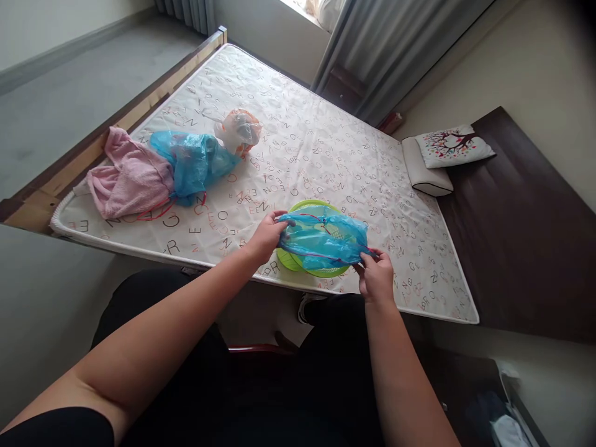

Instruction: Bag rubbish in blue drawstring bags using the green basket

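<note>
A blue drawstring bag point(321, 241) held above a mattress point(298, 161): the left hand point(269, 238) pinches one end of it and the right hand point(376, 273) the other, each grip closed on the thin film. The bag, with red cords, spans the gap over a lime-green basket point(311, 203) near the mattress edge; farther left lie a pink towel point(135, 177), a second blue bag point(192, 162) and a whitish bag with orange markings point(241, 130)

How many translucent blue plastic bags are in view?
2: one bag spread between the left hand and right hand over a green plastic basket; another bag on the printed mattress, against the pink fabric. Others may be hidden.
</note>
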Demonstrator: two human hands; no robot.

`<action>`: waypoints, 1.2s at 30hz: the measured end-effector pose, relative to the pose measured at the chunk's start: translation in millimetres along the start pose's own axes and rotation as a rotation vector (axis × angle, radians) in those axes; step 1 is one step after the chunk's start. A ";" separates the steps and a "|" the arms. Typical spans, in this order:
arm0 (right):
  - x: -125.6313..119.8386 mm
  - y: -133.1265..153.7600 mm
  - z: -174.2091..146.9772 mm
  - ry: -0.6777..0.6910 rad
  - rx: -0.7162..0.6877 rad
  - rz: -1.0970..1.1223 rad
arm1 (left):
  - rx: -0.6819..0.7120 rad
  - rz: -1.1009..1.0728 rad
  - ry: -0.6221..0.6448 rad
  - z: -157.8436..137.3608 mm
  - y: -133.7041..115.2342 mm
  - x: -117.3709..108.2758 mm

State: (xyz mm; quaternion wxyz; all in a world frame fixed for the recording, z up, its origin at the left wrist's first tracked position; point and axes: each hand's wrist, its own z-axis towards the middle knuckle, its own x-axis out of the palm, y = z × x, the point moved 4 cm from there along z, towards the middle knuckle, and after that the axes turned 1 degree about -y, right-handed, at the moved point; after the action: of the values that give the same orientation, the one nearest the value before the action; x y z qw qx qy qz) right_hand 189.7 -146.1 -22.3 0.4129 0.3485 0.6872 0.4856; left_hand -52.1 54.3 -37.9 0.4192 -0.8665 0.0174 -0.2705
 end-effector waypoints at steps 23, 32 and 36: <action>1.6 26.0 -73.9 0.439 -0.969 -1.218 | 0.068 0.237 0.081 -8.2 6.6 7.0; 0.9 22.3 -84.9 0.662 -0.931 -1.352 | 0.159 0.388 0.056 -0.6 8.5 0.2; -7.1 -1.5 -83.1 0.688 -0.841 -1.443 | 0.039 0.516 0.025 -0.1 11.9 -6.4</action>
State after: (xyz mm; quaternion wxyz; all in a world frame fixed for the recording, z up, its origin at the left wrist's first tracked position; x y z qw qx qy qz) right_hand 117.2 -184.3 -6.6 0.4823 -0.5115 0.5901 0.3969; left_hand -55.3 48.2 -49.5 0.4905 -0.8217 0.2381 -0.1656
